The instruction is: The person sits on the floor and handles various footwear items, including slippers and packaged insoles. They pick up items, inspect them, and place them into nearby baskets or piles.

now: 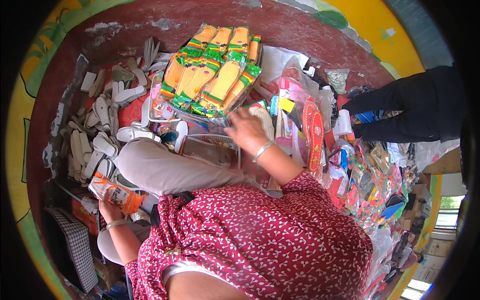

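Observation:
My left hand point(108, 209), its fingers closed, grips an orange and white plastic packet point(120, 195) beside my bent knee. Reaching forward, my right hand point(247, 131) has its thumb and fingers apart at the near right corner of a basket point(202, 119); whether the fingertips touch the rim, I cannot tell. Yellow insoles point(225, 80) in clear, green-edged packets are piled high in that basket. Just below it, near my right hand, stands a shallow wire basket point(237, 145) with something flat and brownish inside.
Many loose white slippers point(102, 112) lie to the left. At the right are a red embroidered insole point(313, 135) in plastic and heaps of bagged goods point(370, 175). Another person's dark-trousered legs point(400, 107) stand there. A maroon wall point(120, 35) bounds the far side.

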A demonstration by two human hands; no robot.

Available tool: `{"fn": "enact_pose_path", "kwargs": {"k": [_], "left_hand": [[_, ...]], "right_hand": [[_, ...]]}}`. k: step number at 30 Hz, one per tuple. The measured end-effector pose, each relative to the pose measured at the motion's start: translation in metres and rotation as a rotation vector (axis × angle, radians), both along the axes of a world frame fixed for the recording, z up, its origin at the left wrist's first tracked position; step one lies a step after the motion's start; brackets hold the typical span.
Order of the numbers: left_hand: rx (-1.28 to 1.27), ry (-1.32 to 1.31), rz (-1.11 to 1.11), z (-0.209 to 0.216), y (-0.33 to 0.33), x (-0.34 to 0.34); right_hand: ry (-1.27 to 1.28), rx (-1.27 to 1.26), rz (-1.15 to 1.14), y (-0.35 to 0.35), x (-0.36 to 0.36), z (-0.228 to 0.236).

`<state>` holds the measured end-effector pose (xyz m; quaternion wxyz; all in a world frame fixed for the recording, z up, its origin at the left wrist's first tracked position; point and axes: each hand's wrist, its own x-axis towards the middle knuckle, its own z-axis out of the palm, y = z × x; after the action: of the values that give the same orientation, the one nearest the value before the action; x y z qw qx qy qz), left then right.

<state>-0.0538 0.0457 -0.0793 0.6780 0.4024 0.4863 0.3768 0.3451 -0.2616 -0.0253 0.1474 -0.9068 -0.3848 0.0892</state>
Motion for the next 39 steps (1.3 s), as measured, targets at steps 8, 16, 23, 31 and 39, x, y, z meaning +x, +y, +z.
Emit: {"fn": "enact_pose_path", "kwargs": {"k": [8, 16, 23, 31, 39], "left_hand": [[0.184, 0.057, 0.060, 0.016, 0.008, -0.016], [0.164, -0.172, 0.327, 0.078, -0.012, -0.078], [0.377, -0.402, 0.691, 0.133, -0.028, -0.176], [0.467, -0.671, 0.915, 0.156, -0.033, -0.243], [0.477, -0.639, 1.023, 0.119, -0.030, -0.222]], "right_hand": [[0.309, 0.278, 0.794, 0.102, -0.101, -0.011], [0.290, 0.460, 1.030, 0.216, -0.158, 0.047], [0.184, 0.410, 1.438, 0.221, -0.233, 0.065], [0.216, 0.347, 1.145, 0.311, -0.209, 0.106], [0.357, 0.147, 1.087, 0.419, -0.263, 0.094]]}}
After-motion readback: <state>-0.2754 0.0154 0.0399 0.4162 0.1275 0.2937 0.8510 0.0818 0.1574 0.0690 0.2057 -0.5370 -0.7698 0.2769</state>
